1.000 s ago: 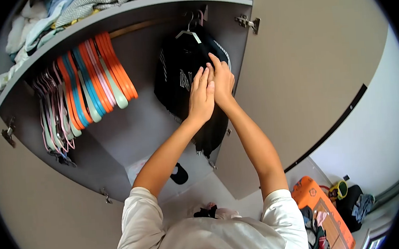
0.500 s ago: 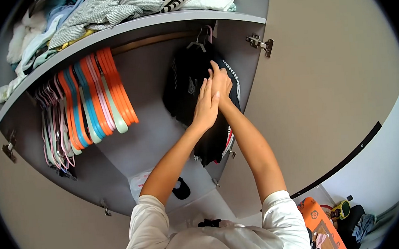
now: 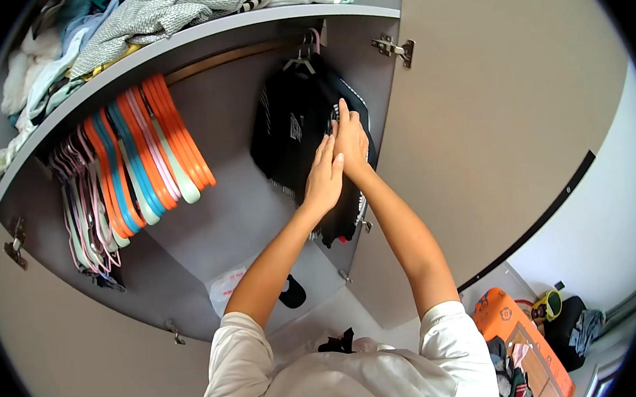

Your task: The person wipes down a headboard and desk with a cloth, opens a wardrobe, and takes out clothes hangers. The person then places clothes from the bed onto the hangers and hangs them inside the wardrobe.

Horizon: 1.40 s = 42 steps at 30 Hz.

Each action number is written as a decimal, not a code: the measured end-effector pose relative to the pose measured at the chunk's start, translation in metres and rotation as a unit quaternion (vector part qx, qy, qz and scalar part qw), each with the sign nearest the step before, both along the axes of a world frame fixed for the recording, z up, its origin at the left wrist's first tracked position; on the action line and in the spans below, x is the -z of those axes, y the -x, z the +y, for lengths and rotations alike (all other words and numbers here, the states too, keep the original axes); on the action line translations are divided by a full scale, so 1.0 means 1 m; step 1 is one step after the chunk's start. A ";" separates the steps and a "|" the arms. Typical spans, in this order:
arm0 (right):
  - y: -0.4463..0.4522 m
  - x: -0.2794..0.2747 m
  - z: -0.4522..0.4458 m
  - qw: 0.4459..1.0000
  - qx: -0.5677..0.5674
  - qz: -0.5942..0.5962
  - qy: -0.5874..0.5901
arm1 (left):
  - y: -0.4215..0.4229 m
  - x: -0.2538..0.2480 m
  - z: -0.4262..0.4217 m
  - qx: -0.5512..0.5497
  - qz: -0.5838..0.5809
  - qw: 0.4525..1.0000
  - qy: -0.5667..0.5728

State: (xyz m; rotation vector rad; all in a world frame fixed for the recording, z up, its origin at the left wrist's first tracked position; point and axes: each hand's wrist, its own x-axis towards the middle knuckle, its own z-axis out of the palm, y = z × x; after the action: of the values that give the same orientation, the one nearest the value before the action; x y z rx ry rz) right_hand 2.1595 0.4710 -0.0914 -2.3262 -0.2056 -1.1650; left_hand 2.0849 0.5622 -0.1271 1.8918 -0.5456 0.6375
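Several black garments (image 3: 277, 139) hang on hangers at the right end of the wardrobe rail, one with a white print and striped edging. In front of them, my right hand (image 3: 351, 141) has its fingers stretched upward. My left hand (image 3: 323, 183) lies against the right one near its palm and wrist, fingers straight. Nothing shows in either hand. Whether the fingertips touch the cloth, I cannot tell. A white hanger (image 3: 299, 63) shows at the neck of the front garment.
Orange, blue, pink and green hangers (image 3: 156, 151) crowd the rail's left side. Folded clothes (image 3: 158, 18) fill the shelf above. A plastic bag (image 3: 225, 290) and a black item (image 3: 292, 292) lie on the wardrobe floor. The right door (image 3: 504, 112) stands open; an orange box (image 3: 499, 307) is beyond it.
The view has shifted slightly, so the wardrobe sits a little further left and higher. The black garments, blurred before, now look sharper. My hands stay together, with the right fingers straighter.
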 end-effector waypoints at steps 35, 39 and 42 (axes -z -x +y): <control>0.707 0.259 -0.315 0.828 0.548 0.068 -0.092 | 0.474 0.206 -0.360 0.556 0.269 0.785 -0.050; 0.790 0.289 -0.331 0.792 0.591 0.099 -0.113 | 0.546 0.237 -0.393 0.612 0.255 0.744 -0.078; 0.844 0.308 -0.328 0.760 0.624 0.127 -0.132 | 0.594 0.255 -0.411 0.634 0.227 0.728 -0.124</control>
State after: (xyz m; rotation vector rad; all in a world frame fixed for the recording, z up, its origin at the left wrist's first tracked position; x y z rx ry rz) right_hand 1.3158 0.1435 -0.3997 -2.1892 1.7294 -1.1916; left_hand 1.4912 0.1507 -0.3819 1.3380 -1.4069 -0.8189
